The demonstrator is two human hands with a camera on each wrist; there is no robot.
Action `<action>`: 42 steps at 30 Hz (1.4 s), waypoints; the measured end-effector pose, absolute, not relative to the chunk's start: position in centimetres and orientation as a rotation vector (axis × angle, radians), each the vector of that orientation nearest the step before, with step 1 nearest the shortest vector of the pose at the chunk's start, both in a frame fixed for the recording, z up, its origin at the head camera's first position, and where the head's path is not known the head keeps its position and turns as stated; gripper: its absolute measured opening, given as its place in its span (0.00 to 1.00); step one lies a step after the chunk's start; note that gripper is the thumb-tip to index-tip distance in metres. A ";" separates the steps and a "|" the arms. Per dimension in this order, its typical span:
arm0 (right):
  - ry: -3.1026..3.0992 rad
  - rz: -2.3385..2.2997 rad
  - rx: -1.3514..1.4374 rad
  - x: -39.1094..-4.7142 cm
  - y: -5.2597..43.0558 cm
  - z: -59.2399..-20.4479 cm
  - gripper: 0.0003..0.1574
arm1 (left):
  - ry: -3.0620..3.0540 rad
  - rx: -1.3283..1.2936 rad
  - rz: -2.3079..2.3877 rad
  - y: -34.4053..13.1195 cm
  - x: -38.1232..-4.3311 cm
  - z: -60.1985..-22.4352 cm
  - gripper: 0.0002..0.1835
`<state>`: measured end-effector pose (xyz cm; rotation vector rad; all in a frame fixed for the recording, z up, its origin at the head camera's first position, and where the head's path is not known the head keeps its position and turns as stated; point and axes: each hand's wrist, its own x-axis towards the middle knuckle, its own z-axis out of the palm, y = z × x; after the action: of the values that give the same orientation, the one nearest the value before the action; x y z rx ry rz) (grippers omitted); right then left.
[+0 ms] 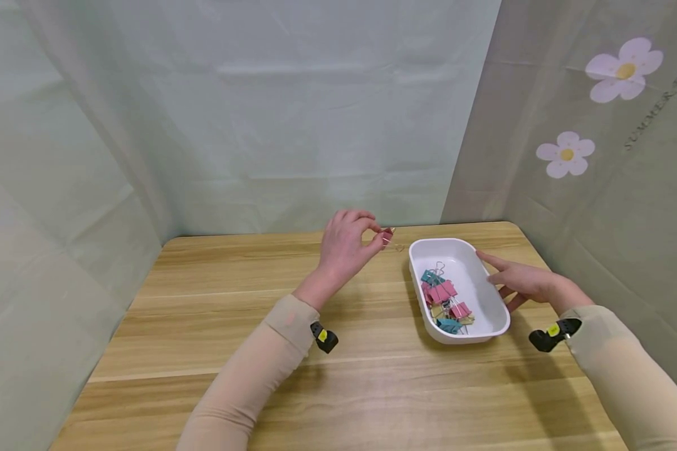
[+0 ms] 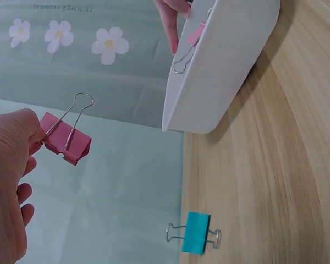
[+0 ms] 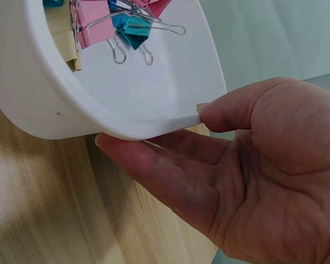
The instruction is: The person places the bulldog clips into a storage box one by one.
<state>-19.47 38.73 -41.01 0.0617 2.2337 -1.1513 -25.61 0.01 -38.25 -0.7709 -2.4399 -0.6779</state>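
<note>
Between its thumb and index finger my left hand (image 1: 344,245) pinches a red-pink binder clip (image 2: 66,136) by one end, held up above the far part of the table. One wire handle of that clip points upward in the left wrist view. My right hand (image 1: 529,282) grips the right side of a white plastic tray (image 1: 479,300), thumb at the rim and fingers against the outside. Several pink, teal and yellow binder clips (image 1: 442,292) lie heaped along the tray's left side. A teal binder clip (image 2: 196,233) sits on the table below the left hand.
The wooden table (image 1: 214,326) ends at a pale green curtain (image 1: 293,125) behind. Another curtain with white flowers (image 1: 566,154) hangs close on the right. Both wrists carry a small black camera (image 1: 324,337).
</note>
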 end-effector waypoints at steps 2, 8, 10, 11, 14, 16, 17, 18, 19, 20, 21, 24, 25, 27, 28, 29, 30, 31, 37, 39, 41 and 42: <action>2.234 -1.151 0.060 -19.5 38.7 -41.1 0.50 | -2.433 -0.773 -0.677 0.2 -25.6 -38.1 0.07; 2.234 -1.148 0.062 -19.5 38.6 -40.9 0.49 | -2.415 -0.787 -0.688 0.8 -25.5 -37.6 0.08; 2.232 -1.154 0.058 -19.5 38.6 -40.9 0.49 | -2.414 -0.790 -0.698 1.2 -25.3 -37.4 0.09; 2.232 -1.156 0.053 -19.5 38.6 -40.9 0.49 | -2.415 -0.790 -0.706 1.3 -25.3 -37.3 0.09; 2.230 -1.161 0.050 -19.5 38.6 -40.9 0.49 | -2.416 -0.793 -0.725 1.9 -25.1 -37.1 0.09; 2.231 -1.161 0.050 -19.5 38.6 -40.9 0.49 | -2.417 -0.796 -0.739 2.3 -25.0 -37.1 0.09; 2.230 -1.161 0.051 -19.5 38.6 -40.8 0.50 | -2.418 -0.797 -0.746 2.5 -24.9 -37.0 0.10; 2.231 -1.161 0.052 -19.4 38.6 -40.8 0.50 | -2.420 -0.798 -0.754 2.6 -24.8 -37.0 0.10; 2.232 -1.161 0.054 -19.4 38.6 -40.9 0.50 | -2.425 -0.799 -0.765 2.8 -24.8 -37.0 0.10; 2.233 -1.160 0.056 -19.4 38.6 -40.9 0.50 | -2.429 -0.799 -0.774 3.0 -24.7 -36.9 0.10; 2.234 -1.159 0.058 -19.4 38.6 -40.9 0.50 | -2.431 -0.802 -0.782 3.1 -24.7 -36.9 0.09; 2.236 -1.158 0.052 -19.4 38.6 -41.0 0.50 | -2.430 -0.813 -0.787 3.6 -24.5 -36.9 0.09; 2.236 -1.158 0.053 -19.5 38.6 -41.0 0.49 | -2.429 -0.817 -0.786 3.7 -24.5 -37.0 0.09; 2.235 -1.159 0.053 -19.5 38.6 -41.1 0.49 | -2.420 -0.825 -0.788 4.0 -24.4 -37.0 0.09; 2.235 -1.158 0.052 -19.5 38.7 -41.1 0.50 | -2.416 -0.829 -0.791 4.1 -24.3 -37.1 0.09; 2.234 -1.157 0.053 -19.5 38.7 -41.1 0.50 | -2.417 -0.831 -0.798 4.2 -24.2 -37.1 0.09; 2.234 -1.157 0.053 -19.5 38.8 -41.1 0.50 | -2.416 -0.834 -0.801 4.3 -24.1 -37.1 0.09; 2.232 -1.158 0.055 -19.5 38.8 -41.1 0.50 | -2.416 -0.838 -0.802 4.5 -24.1 -37.1 0.08; 2.233 -1.160 0.071 -19.5 38.7 -41.1 0.50 | -2.410 -0.855 -0.782 5.0 -23.8 -37.3 0.08; 2.235 -1.157 0.067 -19.5 38.7 -41.0 0.50 | -2.407 -0.858 -0.780 5.2 -23.7 -37.4 0.08; 2.238 -1.154 0.070 -19.5 38.6 -40.9 0.50 | -2.406 -0.860 -0.782 5.3 -23.5 -37.5 0.08; 2.239 -1.154 0.067 -19.5 38.7 -40.9 0.50 | -2.410 -0.859 -0.780 5.3 -23.5 -37.6 0.08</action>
<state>-19.46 38.65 -40.93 0.0667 2.2390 -1.1536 -23.48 5.32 -37.57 -0.8592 -2.4097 -0.7802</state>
